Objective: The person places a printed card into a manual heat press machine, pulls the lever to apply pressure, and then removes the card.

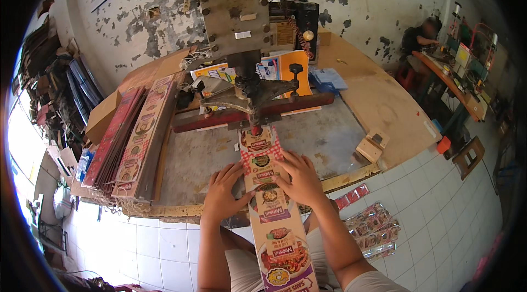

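A long printed strip (274,212), with food pictures and a red checked band, runs from my lap up onto the grey worktable top (324,160). Its far end lies under the press head (250,83), at a small red tip (256,130). My left hand (224,190) rests at the strip's left edge, fingers stretched out, thumb touching the strip. On the right edge lies my right hand (299,179), its fingers spread flat over the printed surface. Behind the tip, a red crossbar (291,106) spans the press.
At the left stands a stack of similar strips (148,138) beside a red stack (112,143). A beige block (372,145) sits at the right table edge. Shiny packed bundles (373,229) lie on the tiled floor. Another person (421,36) works at a far-right bench (447,75).
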### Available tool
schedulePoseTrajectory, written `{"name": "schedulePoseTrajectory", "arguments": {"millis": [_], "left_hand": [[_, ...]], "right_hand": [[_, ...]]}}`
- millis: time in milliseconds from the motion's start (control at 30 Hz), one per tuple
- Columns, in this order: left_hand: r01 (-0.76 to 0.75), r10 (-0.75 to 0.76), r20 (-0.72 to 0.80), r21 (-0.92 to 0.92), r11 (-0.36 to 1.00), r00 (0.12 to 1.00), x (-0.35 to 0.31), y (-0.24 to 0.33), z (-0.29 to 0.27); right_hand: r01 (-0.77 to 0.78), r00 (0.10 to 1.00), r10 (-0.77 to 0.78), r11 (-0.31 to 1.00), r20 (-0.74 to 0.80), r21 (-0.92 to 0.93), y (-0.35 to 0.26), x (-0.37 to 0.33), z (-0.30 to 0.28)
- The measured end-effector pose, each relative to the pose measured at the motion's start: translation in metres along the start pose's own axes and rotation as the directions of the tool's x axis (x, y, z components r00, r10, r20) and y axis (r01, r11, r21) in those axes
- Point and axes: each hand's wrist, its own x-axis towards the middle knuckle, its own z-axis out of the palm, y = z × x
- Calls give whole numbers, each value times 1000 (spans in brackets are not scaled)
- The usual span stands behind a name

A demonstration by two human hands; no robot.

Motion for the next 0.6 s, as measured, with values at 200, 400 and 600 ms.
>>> {"name": "schedulePoseTrajectory", "arguments": {"millis": [200,400,600], "left_hand": [[-21,21,-28,18,1000,999,0,-1,3],[11,-11,17,13,1000,1000,3,6,3],[-6,6,1,39,999,1000,5,9,4]], "right_hand": [[14,1000,-13,999,-24,30,1,-1,2],[5,999,-3,999,-39,37,3,-4,0],[-10,998,13,999,-57,48,2,-5,0]]}}
